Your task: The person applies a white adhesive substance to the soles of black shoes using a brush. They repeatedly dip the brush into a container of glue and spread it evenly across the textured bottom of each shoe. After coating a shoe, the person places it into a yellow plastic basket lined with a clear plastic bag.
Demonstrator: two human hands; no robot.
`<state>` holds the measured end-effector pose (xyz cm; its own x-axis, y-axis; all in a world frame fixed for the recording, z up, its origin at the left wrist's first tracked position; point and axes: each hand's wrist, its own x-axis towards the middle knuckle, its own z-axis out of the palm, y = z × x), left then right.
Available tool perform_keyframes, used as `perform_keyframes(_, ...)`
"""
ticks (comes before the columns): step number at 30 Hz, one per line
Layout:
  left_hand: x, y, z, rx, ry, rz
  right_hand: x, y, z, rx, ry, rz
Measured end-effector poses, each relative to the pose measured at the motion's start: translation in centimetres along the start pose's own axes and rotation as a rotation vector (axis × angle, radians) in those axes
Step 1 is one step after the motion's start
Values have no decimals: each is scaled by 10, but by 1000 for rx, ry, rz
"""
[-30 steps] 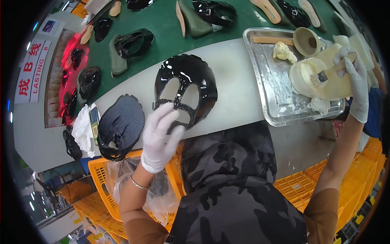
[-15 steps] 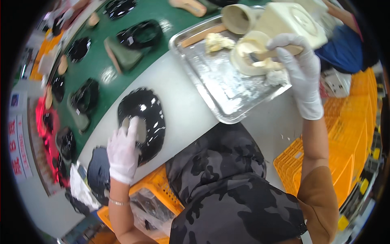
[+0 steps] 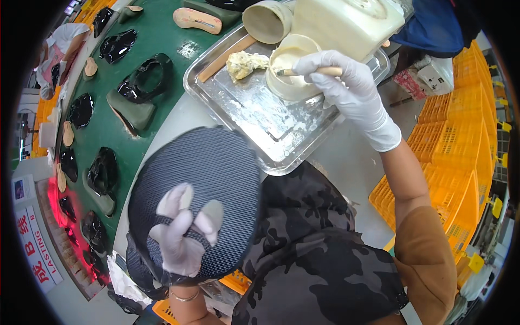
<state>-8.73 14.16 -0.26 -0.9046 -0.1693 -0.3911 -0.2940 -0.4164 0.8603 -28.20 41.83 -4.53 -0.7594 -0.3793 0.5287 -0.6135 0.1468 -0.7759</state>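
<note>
My left hand (image 3: 181, 246), in a white glove with pale stained fingertips, is closed on a shoe upper (image 3: 200, 157). The upper's dark ribbed inner side faces up, and its edge crosses my wrist. Between my gloved right fingers (image 3: 349, 89) is a slim brush (image 3: 327, 71) with a wooden handle, its tip at the mouth of a cream-coloured pot (image 3: 287, 91). The pot stands on a metal tray (image 3: 254, 122) smeared with white residue. A crusty yellowish lump (image 3: 244, 66) and a wooden stick (image 3: 227, 58) lie beside the pot.
A second cup (image 3: 265, 21) lies tipped at the tray's far edge, near a large cream container (image 3: 346, 27). Glossy black uppers and shoe lasts (image 3: 132, 111) line the green belt (image 3: 157, 114). Orange crates (image 3: 428, 189) stand at right. Another person (image 3: 59, 54) is at far left.
The glossy black upper no longer lies on the table; a ribbed dark inner side is raised in my left hand. My right hand, with the brush, stays by the pot. The view has shifted.
</note>
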Motion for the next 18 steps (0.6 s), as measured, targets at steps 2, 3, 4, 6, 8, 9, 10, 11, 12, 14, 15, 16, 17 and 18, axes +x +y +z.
perform_keyframes(2, 6, -16, -2, -13, -108, -41, 3, -9, -5, 190, 25, 150)
perform_keyframes(3, 10, -14, 2, -87, -188, -146, 5, -13, -7, 196, 76, 142)
perform_keyframes(4, 14, -13, 6, -150, -261, -257, 8, -16, -9, 203, 128, 133)
perform_keyframes(6, 21, -21, 13, -204, -346, -328, 7, -18, -7, 123, 294, 162)
perform_keyframes(8, 25, -27, 22, -243, -351, -429, 15, -38, -3, 284, 420, 325)
perform_keyframes(9, 28, -32, 26, -279, -367, -469, 15, -42, -4, 362, 391, 331)
perform_keyframes(10, 29, -36, 29, -289, -367, -500, 16, -45, -4, 441, 361, 340)
perform_keyframes(11, 31, -38, 32, -298, -374, -531, 17, -50, -5, 513, 334, 349)
perform_keyframes(12, 32, -42, 32, -293, -409, -552, 19, -51, 0, 517, 273, 303)
perform_keyframes(14, 36, -53, 30, -281, -482, -589, 19, -44, -5, 384, 7, 46)
perform_keyframes(15, 34, -59, 29, -199, -448, -560, 21, -39, -12, 243, -197, -164)
perform_keyframes(16, 30, -65, 27, -117, -414, -530, 19, -40, -3, 395, -182, -208)
perform_keyframes(17, 30, -67, 29, -41, -440, -543, 18, -42, 9, 552, -179, -257)
perform_keyframes(18, 30, -69, 31, 36, -463, -555, 18, -43, 21, 708, -184, -308)
